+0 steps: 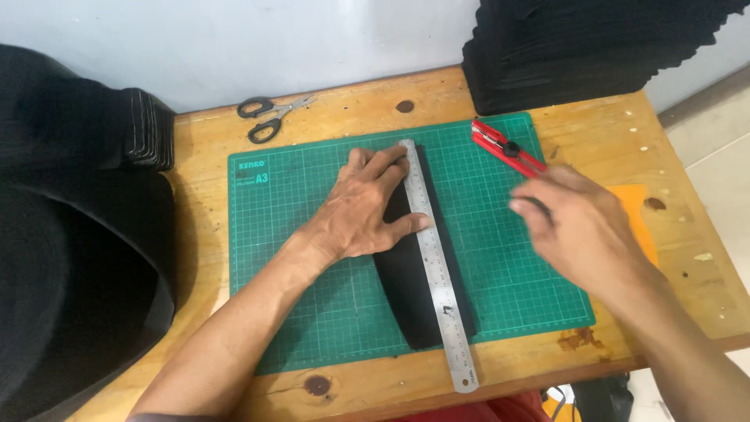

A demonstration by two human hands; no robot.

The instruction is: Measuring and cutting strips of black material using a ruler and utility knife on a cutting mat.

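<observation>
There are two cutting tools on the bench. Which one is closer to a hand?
The red utility knife, lying on the green mat's top right, beside the right hand. The black-handled scissors lie far off.

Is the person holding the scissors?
No, the scissors lie untouched on the wooden table beyond the green mat, while the left hand presses the metal ruler and the right hand is by the red cutter.

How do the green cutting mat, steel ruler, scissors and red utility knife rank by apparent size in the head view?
1. Green cutting mat
2. Steel ruler
3. Scissors and red utility knife: they look alike in length, so no ranking.
</observation>
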